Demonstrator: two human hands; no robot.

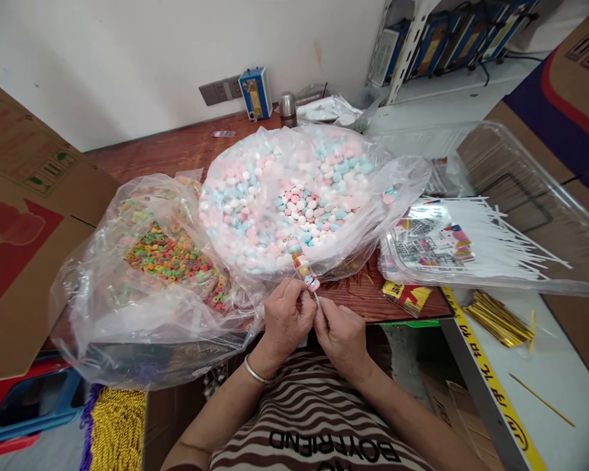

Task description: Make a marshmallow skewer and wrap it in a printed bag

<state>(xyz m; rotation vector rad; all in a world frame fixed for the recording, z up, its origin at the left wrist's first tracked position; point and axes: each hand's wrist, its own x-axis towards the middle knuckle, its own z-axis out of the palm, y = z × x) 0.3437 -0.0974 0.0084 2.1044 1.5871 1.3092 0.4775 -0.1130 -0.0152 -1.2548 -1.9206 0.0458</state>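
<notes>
My left hand (288,318) and right hand (343,332) pinch a candy stick (302,263) by its lower end at the table's (436,309) near edge; lengthwise it slants away from me, slightly left. My fingers (285,296) hide part of its white handle (316,299) (the wrapper's (288,241) far tip blurs into the bag (406,171) behind). That clear bag holds pastel sweets (302,209); leftward, a sack (91,314) holds coloured rings (171,260); rightward, a tray (495,284) holds white sticks (510,243).

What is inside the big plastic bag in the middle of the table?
The bag holds pink, white and blue rounded pieces; the upper ones hide whatever lies beneath them.
</notes>
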